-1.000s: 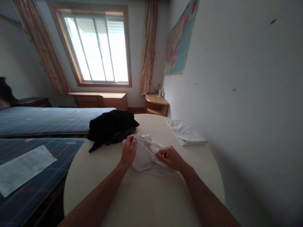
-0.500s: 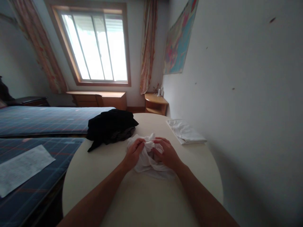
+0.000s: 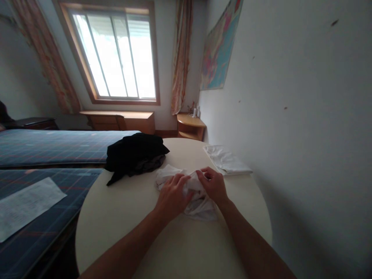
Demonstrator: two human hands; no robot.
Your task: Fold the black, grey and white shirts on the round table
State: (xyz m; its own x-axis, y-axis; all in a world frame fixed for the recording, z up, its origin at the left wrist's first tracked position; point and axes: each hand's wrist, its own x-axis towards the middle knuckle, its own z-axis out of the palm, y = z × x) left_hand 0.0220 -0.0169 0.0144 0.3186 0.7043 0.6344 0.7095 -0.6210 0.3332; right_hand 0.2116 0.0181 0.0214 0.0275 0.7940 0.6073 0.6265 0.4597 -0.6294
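A crumpled white cloth (image 3: 200,211), thin and possibly a garment, lies bunched on the round cream table (image 3: 116,217). My left hand (image 3: 173,197) grips it from the left, thumb below and fingers on top. With fingertips pinched together, my right hand (image 3: 213,184) holds a fold of the same cloth at its upper right. Parts of the cloth are hidden under both hands. Beyond my left hand rests a heap of black clothing (image 3: 135,153). A folded white cloth (image 3: 228,159) lies flat at the table's right edge.
Left of the table stand beds with blue plaid mattresses (image 3: 58,145), and a printed sheet (image 3: 29,207) lies on the nearer one. The white wall (image 3: 305,135) runs close along the right. A small wooden corner shelf (image 3: 190,122) is behind the table.
My left hand has moved right and turned its back upward over the white cloth. My right hand has shifted right and slightly up, pulling a fold with it.
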